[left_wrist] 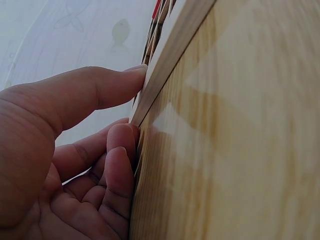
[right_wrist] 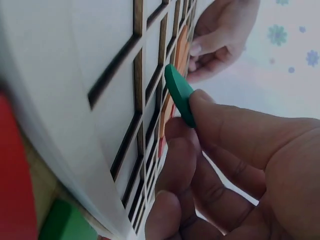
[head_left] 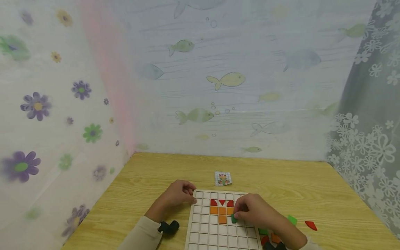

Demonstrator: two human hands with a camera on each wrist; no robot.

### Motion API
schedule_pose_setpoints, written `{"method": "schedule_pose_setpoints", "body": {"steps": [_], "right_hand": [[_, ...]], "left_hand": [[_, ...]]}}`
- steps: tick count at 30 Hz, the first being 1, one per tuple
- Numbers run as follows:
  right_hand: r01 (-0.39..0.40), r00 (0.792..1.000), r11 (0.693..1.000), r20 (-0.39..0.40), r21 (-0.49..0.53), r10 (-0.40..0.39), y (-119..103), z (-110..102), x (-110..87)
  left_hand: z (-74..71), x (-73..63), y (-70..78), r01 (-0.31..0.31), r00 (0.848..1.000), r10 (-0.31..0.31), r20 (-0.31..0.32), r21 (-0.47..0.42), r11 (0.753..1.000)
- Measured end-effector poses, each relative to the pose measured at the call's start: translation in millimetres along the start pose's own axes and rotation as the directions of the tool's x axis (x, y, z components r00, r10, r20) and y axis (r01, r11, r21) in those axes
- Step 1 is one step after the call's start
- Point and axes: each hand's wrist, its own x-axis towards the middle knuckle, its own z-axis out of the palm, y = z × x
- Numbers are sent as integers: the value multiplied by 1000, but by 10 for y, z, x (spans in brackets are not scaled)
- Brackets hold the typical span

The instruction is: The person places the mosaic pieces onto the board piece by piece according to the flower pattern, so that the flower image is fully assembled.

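A wooden grid board [head_left: 204, 227] lies on the table, with red and orange tiles in its upper cells. My left hand [head_left: 179, 196] holds the board's far left corner, thumb on the rim and curled fingers against the edge [left_wrist: 172, 50]. Over the cells, my right hand [head_left: 254, 210] pinches a green tile [right_wrist: 179, 95] between thumb and fingers. The tile is tilted, beside the lower orange tile [head_left: 222, 219]. Set in the row above are a red triangle [head_left: 222, 202] and two red curved tiles [head_left: 230, 203].
Beyond the board lies a small pattern card [head_left: 223, 178]. Loose tiles are to the right, among them a light green one [head_left: 292, 219] and a red one [head_left: 310, 225]; others are partly covered by the right arm. Printed curtains [head_left: 231, 104] stand around the table.
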Motion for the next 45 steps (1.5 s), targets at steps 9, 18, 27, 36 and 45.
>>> {"method": "schedule_pose_setpoints", "body": {"steps": [9, 18, 27, 36, 45], "right_hand": [[-7, 1000, 999, -28, -37, 6, -45, 39, -13], [-56, 997, 998, -54, -40, 54, -77, 95, -13], [-63, 997, 998, -52, -27, 62, -105, 113, -15], [-36, 998, 999, -44, -27, 35, -98, 131, -4], [-71, 995, 997, -68, -43, 68, -120, 140, -3]], "left_hand": [[4, 4, 12, 10, 1000, -10, -4, 9, 1000], [-2, -1, 20, 4, 1000, -4, 1, 15, 1000], [9, 3, 24, -18, 1000, 19, -6, 22, 1000], [18, -12, 29, -12, 1000, 12, -14, 17, 1000], [21, -16, 34, -6, 1000, 6, -14, 7, 1000]]}}
